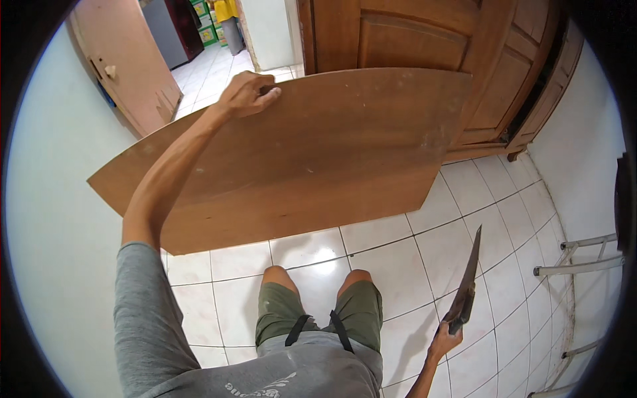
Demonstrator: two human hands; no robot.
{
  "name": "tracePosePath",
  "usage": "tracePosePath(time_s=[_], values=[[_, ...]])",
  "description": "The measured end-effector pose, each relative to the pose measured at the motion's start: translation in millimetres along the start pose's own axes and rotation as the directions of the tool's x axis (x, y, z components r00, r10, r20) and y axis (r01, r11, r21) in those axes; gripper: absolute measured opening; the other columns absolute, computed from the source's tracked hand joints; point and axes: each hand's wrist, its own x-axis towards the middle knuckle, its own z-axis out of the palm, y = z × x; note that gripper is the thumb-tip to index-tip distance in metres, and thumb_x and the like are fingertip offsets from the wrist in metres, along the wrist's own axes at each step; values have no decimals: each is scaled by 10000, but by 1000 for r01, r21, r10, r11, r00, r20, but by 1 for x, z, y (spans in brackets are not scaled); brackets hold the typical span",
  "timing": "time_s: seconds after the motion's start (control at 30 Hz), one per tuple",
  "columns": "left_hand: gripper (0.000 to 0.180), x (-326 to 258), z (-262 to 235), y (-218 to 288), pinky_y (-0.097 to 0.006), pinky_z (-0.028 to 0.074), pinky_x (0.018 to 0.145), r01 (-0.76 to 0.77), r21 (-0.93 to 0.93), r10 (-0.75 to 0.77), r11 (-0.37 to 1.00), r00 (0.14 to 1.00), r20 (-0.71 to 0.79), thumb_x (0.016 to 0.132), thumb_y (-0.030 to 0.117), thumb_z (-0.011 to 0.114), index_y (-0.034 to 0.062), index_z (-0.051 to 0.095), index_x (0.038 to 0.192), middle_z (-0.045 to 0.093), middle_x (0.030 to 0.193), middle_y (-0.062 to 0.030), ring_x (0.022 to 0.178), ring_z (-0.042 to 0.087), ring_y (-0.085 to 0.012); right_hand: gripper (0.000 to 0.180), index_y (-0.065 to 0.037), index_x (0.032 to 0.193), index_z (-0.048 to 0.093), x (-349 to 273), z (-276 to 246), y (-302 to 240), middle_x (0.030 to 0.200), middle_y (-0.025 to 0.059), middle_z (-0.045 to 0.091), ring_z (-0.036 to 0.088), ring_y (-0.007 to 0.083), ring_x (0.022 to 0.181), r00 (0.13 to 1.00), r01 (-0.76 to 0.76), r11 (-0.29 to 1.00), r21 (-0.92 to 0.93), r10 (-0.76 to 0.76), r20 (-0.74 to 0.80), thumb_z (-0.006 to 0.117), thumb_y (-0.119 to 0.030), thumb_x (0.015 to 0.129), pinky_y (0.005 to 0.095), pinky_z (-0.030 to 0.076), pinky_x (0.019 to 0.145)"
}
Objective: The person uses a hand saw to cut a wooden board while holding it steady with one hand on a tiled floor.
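Note:
A large brown wooden board, likely thin plywood, stands on edge in front of me, its lower edge at the tiled floor. My left hand is closed over the board's top edge, left of its middle. Down at my right side, my right hand grips a hand saw by its dark handle. The saw's blade points up and away from me, apart from the board.
Behind the board on the right stands a wooden wardrobe with panelled doors. A pinkish door hangs at the far left beside a doorway, where a person in yellow stands beyond. Metal-framed furniture is along the right wall.

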Motion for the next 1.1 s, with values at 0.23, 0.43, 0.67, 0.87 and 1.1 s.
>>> tracePosePath(time_s=[0.23, 0.43, 0.67, 0.87, 1.1], values=[[438, 13, 28, -7, -443, 467, 660, 267, 88, -277, 960, 953, 126, 870, 461, 529, 51, 672, 925, 650, 752, -186, 729, 618, -367, 259, 9, 935, 557, -14, -31, -36, 874, 57, 519, 495, 150, 763, 966, 258, 937, 237, -258, -33, 674, -85, 724, 300, 423, 717], [367, 15, 57, -28, -435, 469, 665, 329, 0, -329, 944, 944, 3, 843, 432, 571, 80, 669, 883, 641, 710, -156, 730, 625, -341, 310, 30, 1027, 550, -38, -19, -117, 955, 82, 539, 524, 175, 803, 847, 520, 824, 224, -531, -14, 675, -51, 755, 309, 440, 748], [376, 19, 51, -12, -433, 479, 688, 357, 30, -358, 934, 932, 55, 837, 444, 577, 85, 681, 872, 655, 749, -169, 769, 634, -340, 330, -6, 1051, 514, -42, -6, -117, 947, 88, 592, 569, 201, 868, 767, 615, 737, 278, -641, 3, 663, -35, 759, 346, 484, 810], [404, 3, 51, -19, -458, 485, 726, 389, 44, -390, 920, 921, 16, 836, 486, 561, 109, 690, 905, 671, 796, -161, 816, 637, -355, 420, 35, 1083, 503, -47, 34, -137, 925, 118, 570, 577, 214, 774, 571, 675, 583, 452, -801, 181, 701, -42, 721, 312, 482, 679], [406, 9, 50, -21, -456, 484, 714, 366, 33, -366, 930, 931, -1, 834, 499, 555, 117, 691, 850, 659, 747, -162, 793, 638, -355, 499, 16, 1088, 490, -63, 114, -206, 680, 102, 594, 573, 227, 510, 462, 832, 433, 347, -887, -3, 737, -27, 656, 325, 462, 484]])
